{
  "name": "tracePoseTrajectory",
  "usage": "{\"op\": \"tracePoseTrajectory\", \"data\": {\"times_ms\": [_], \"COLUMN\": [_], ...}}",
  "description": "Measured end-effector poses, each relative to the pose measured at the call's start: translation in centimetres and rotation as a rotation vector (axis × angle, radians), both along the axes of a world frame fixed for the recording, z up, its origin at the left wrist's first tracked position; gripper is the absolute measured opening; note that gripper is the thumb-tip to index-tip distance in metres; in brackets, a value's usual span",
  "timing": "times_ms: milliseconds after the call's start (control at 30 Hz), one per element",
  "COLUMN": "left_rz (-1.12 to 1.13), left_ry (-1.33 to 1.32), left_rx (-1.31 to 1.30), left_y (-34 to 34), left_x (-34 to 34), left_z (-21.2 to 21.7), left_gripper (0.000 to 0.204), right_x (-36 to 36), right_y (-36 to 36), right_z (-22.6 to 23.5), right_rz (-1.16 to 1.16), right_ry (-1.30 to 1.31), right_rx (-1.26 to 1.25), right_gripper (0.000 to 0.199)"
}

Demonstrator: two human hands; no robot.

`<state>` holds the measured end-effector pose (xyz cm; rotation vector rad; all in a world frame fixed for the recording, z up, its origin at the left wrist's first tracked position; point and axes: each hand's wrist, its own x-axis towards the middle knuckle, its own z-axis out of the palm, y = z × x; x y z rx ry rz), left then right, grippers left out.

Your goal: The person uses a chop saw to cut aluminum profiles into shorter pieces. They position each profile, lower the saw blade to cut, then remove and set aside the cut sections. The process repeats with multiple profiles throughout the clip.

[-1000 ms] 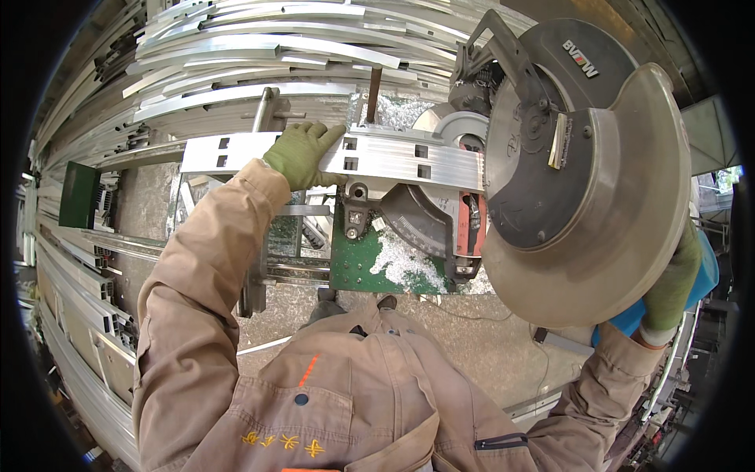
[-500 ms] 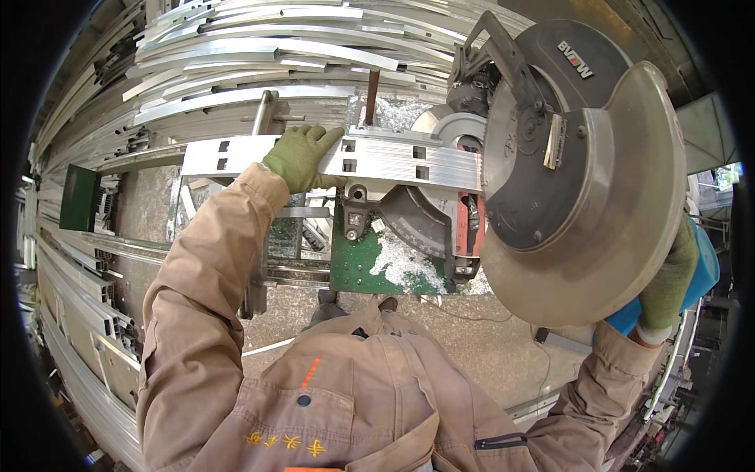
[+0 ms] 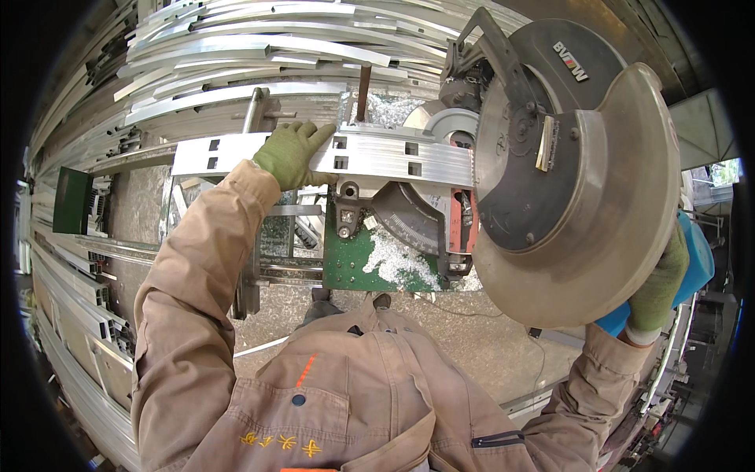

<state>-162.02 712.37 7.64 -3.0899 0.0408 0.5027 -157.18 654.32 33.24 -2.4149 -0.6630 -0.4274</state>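
Note:
My left hand (image 3: 289,153), in a green glove, lies flat on a long aluminium profile (image 3: 377,154) with square holes and presses it against the fence of a mitre saw. The saw's big round blade guard (image 3: 578,177) fills the right of the view, raised above the profile's right end. My right hand (image 3: 659,285), also green-gloved, is closed around the saw's blue handle (image 3: 697,261) behind the guard. The saw's green base (image 3: 354,266) is strewn with metal chips.
Stacks of long aluminium profiles (image 3: 236,63) lie behind the saw and run down the left side (image 3: 71,315). A green box (image 3: 72,200) sits at the left. A clamp post (image 3: 363,82) rises behind the fence. Concrete floor (image 3: 472,346) lies below.
The saw head has shifted slightly; my left hand stays on the profile and my right hand stays on the handle.

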Motion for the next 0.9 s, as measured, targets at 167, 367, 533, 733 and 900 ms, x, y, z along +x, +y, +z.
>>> {"op": "tracePoseTrajectory", "data": {"times_ms": [167, 367, 533, 733, 900], "left_rz": [-0.012, -0.011, -0.007, 0.010, 0.009], "left_ry": [-0.021, -0.010, -0.003, 0.019, 0.010], "left_rx": [0.007, 0.009, 0.021, -0.004, 0.004], "left_y": [0.0, -0.2, 0.1, -0.1, -0.2], "left_x": [-0.1, -0.1, 0.0, 0.0, -0.1], "left_z": [-0.2, 0.4, 0.1, 0.7, 0.4], "left_gripper": [0.131, 0.132, 0.133, 0.132, 0.131], "right_x": [-0.3, -0.4, -0.3, -0.9, -0.6], "right_y": [0.2, 0.8, 0.4, 1.2, 1.1], "right_z": [-0.1, 0.2, -0.4, -0.7, -0.5], "right_rz": [0.019, 0.063, 0.055, 0.006, 0.002], "right_ry": [-0.109, -0.063, -0.032, -0.003, -0.148], "right_rx": [-0.110, -0.046, 0.037, 0.094, -0.090], "right_gripper": [0.056, 0.053, 0.052, 0.051, 0.051]}}
